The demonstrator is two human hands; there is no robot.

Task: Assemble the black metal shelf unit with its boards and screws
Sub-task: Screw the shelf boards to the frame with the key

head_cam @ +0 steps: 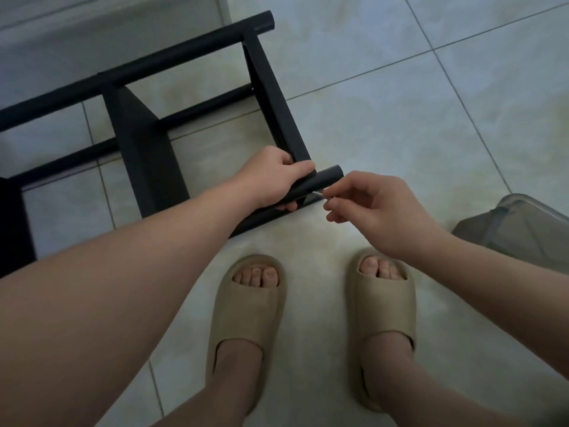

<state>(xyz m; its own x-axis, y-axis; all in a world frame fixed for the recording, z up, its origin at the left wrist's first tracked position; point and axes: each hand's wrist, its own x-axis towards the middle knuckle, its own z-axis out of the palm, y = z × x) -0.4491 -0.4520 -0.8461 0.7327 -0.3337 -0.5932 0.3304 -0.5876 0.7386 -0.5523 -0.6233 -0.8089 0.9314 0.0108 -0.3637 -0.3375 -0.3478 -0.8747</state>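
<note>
Floor tiles [400,103], pale and glossy, carry a black metal shelf unit [46,103] that lies on its side at the left and centre of the scene, its long round tubes running from the left edge toward the middle. A far tube [154,63] ends in an open round mouth at the top, and two dark boards [144,155] cross between the tubes, one in the middle and one on the right. The left hand [274,177] grips the near tube [331,174] just short of its free end, where the right board meets it, fingers curled over the top and thumb underneath. The right hand [378,208] pinches a thin silvery metal piece [318,195] between thumb and fingertips, with its tip touching the side of the near tube just beside the left hand; whether it is a screw or a small key cannot be told. Two feet in beige slides [246,318] stand on the tiles near the viewer, below the hands. A translucent plastic container [523,229] sits on the floor at the right edge, well apart from the shelf unit.
</note>
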